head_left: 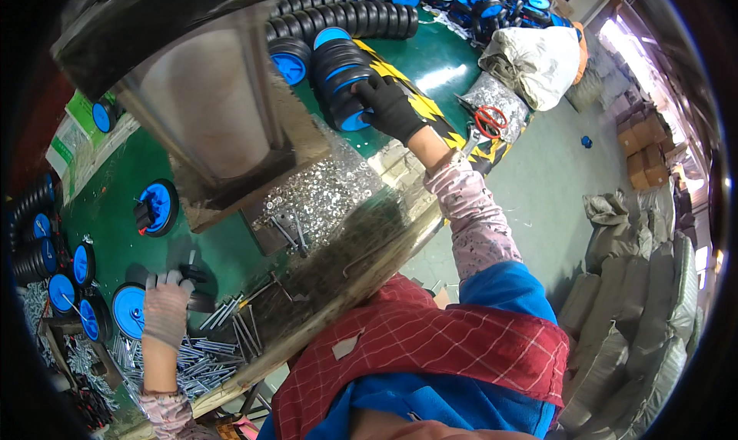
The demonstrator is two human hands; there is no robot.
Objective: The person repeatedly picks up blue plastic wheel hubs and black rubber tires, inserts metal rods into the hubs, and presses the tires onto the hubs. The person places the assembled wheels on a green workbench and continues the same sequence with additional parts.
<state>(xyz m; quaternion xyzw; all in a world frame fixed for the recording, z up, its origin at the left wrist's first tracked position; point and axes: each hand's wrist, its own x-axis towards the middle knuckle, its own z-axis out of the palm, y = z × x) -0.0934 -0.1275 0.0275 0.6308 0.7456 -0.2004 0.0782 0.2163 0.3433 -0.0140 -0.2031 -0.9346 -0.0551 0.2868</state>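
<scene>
My right hand [390, 108], in a black glove, reaches to the near end of a row of black wheels with blue hubs. Its fingers and thumb close round the endmost wheel [354, 117]. At the lower left, my left hand [166, 305], in a thin grey glove, is over the green table, its fingers blurred. Beside it lies a wheel with a blue hub [129, 311], and a small black part [194, 272] is just past its fingertips. A pile of long metal bolts [209, 357] spreads beside that wrist. Whether this hand grips anything is unclear.
A tall machine [204, 94] stands mid-table, with small metal nuts [323, 198] heaped beside it. Another blue-hubbed wheel [157, 208] lies left. Scissors with red handles [490, 121] rest near a white sack [534, 63]. Packed sacks [630, 309] line the right floor.
</scene>
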